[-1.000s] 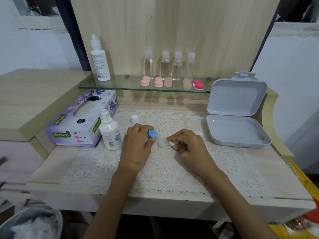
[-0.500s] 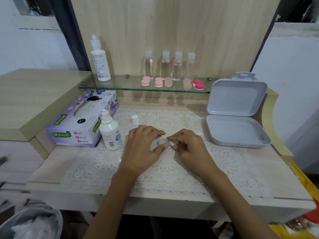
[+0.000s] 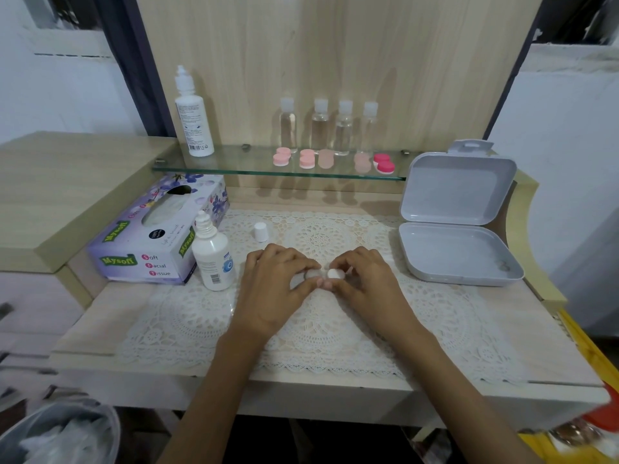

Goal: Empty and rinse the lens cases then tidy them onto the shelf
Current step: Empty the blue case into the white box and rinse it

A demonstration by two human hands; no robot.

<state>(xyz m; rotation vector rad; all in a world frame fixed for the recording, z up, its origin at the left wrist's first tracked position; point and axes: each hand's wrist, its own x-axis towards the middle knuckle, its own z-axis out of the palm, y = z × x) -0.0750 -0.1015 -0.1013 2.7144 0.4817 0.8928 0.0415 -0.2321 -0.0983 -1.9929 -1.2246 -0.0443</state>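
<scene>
Lens case pinched between left hand and right hand, solution bottle nearby, loose cap behind.

Both hands meet over the middle of the bench, above a white lace mat. The left hand and the right hand each pinch one end of a small white lens case with curled fingers. Near the bench's left edge sits a tissue box, with a small white bottle just beside it. A white cap stands on the mat behind the hands. An open grey box rests at the right edge. Along the back, a glass shelf carries a tall white bottle, four clear bottles and a row of pink lens cases.
</scene>
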